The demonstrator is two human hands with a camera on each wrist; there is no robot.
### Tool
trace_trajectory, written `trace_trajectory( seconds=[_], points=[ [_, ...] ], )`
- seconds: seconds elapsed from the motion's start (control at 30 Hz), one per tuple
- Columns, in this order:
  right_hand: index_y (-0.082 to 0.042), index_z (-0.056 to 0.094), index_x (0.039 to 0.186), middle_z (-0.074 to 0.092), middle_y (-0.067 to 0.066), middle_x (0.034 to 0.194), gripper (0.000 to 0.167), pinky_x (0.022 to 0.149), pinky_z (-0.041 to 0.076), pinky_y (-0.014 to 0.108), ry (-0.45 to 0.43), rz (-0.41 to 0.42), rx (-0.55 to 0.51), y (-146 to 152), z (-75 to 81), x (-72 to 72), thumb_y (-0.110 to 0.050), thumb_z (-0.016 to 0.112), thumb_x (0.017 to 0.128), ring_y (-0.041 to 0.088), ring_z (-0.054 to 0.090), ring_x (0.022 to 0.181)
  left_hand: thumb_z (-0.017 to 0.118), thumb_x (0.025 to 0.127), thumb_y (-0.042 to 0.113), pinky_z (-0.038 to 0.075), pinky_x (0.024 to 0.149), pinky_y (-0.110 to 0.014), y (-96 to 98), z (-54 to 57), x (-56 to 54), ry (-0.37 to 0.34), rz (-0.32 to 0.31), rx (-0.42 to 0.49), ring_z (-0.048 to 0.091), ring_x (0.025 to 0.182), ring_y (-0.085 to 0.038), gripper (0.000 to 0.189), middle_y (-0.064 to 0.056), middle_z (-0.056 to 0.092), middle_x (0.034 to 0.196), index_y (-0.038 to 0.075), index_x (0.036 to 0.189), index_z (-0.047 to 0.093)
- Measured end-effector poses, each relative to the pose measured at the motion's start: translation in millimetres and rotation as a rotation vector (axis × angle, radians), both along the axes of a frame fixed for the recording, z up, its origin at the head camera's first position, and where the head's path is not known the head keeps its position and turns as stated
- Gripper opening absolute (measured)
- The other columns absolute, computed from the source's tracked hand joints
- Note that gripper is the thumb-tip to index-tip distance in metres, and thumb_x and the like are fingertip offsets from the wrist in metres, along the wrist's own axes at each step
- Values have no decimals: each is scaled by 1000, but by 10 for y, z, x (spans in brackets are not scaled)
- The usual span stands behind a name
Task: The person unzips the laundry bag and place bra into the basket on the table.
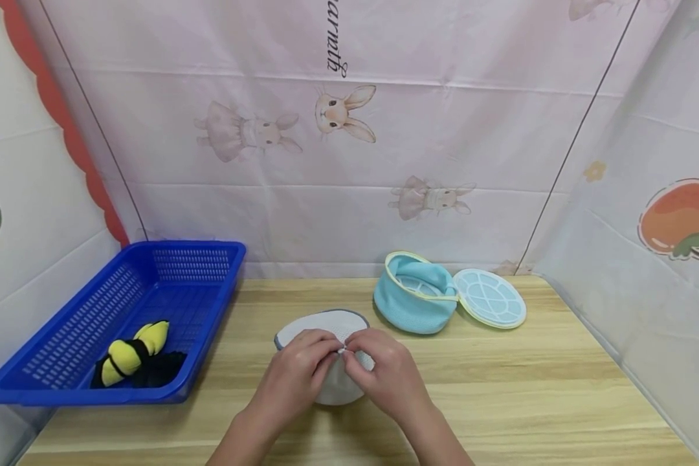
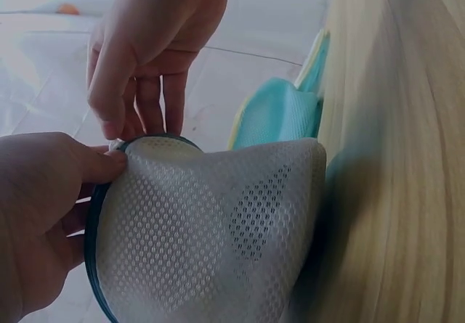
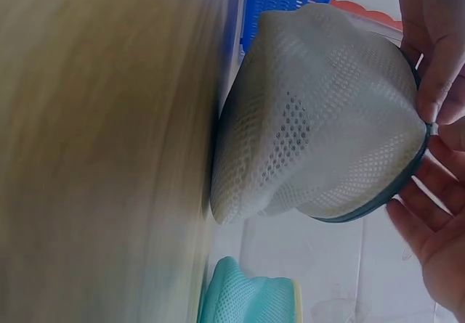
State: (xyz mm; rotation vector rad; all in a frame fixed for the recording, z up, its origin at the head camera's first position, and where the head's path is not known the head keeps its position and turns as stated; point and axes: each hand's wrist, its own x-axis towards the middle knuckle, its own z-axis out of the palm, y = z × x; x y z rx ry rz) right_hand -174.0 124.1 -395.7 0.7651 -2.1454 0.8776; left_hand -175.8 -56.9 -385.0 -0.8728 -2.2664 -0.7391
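Observation:
A white mesh laundry bag [image 1: 336, 391] with a dark blue zipper edge stands on the table in front of me. My left hand [image 1: 294, 369] pinches the bag's edge between thumb and forefinger, its other fingers behind the rim in the left wrist view. Facing it, my right hand [image 1: 389, 370] pinches the small zipper end [image 3: 433, 128] at the same spot. The fingertips of both hands meet there and partly hide it. Below the hands, the mesh body [image 2: 182, 229] hangs slack and creased.
On the left stands a blue plastic basket [image 1: 212, 310] holding a yellow and black cloth bundle [image 1: 129, 355]. Behind and right of the hands sits a teal mesh bag [image 1: 410, 314], its round lid [image 1: 492, 299] folded open on the wooden table [image 1: 530, 401]. Printed curtains close off the back and sides.

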Motion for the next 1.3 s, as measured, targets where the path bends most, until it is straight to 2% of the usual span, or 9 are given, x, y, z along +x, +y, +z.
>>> trace_trajectory(
  seconds=[0.17,0.33,0.5,0.6,0.73,1.0,1.3],
  points=[
    [-13,71,81,72,-4,84,7,72,55,18,49,40,-44,-2,27,-6,-6,72,82,9,67,80,79,81,3,57,79,-25,0,19,10,-15,-8,9,65,93,-9,15,6,68,93,12,93,76],
    [-13,75,85,74,-5,88,4,76,56,18,-19,33,-41,-7,33,4,-12,72,87,8,69,86,79,81,4,57,78,-24,-1,14,4,0,-21,22,65,91,-10,13,4,68,93,10,91,76],
    [-14,78,91,75,-5,95,7,83,58,25,-99,3,-9,-10,33,19,-16,72,88,8,69,95,80,79,3,55,76,-21,4,-7,-15,38,-40,45,64,86,-9,12,3,67,90,10,88,75],
    [-14,79,93,75,-4,96,9,84,58,27,-100,-3,-6,-15,30,23,-15,71,88,9,70,97,81,78,3,54,76,-19,9,-15,-22,52,-47,53,64,85,-8,12,3,67,89,10,87,75],
    [-13,78,89,75,-4,94,9,82,58,27,-57,-3,-11,-16,24,21,-10,70,87,10,70,93,81,78,4,55,77,-19,12,-4,-11,31,-49,49,65,86,-9,11,3,69,90,9,87,76],
    [-10,77,83,76,-2,87,9,76,59,26,-6,-72,-12,22,34,-5,-8,68,84,10,72,86,81,77,-1,58,80,-24,-31,46,-6,-57,10,38,70,91,-10,17,3,74,93,10,91,78],
    [-11,76,82,75,-3,86,8,75,58,23,12,-68,4,32,39,-10,-8,69,85,9,71,85,82,75,-2,59,80,-26,-55,42,-42,-49,78,29,71,91,-11,19,3,74,93,9,90,78]
  ],
)
